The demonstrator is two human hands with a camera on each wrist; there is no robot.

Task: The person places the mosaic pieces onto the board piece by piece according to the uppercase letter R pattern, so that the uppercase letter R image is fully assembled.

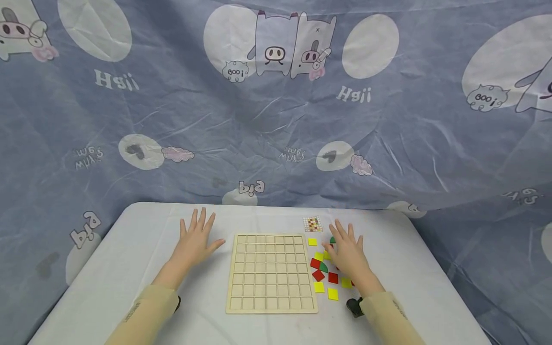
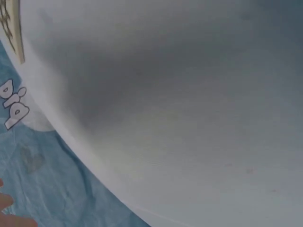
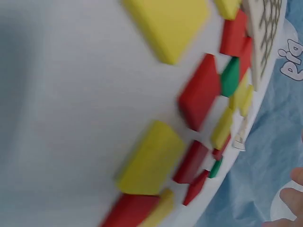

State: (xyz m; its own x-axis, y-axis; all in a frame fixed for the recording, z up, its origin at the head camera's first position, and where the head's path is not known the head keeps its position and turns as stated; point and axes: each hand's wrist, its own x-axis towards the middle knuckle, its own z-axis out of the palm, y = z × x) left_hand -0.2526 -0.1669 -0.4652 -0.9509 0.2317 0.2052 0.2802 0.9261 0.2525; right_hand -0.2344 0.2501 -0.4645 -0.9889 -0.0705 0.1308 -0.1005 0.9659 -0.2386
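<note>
A square wooden grid board lies on the white table, its compartments bare. My left hand hovers left of the board with fingers spread, holding nothing; only a few of its fingertips show in the left wrist view. Over the loose blocks at the board's right is my right hand, fingers also spread and holding nothing. It hides some of those pieces. Among them are a yellow square block, a red block and a green quarter-round block. In the right wrist view a yellow block lies near a red block.
A small card with a coloured grid pattern lies behind the blocks. Near my right sleeve is a black object. The white table ends at a blue-grey printed curtain at the back and sides.
</note>
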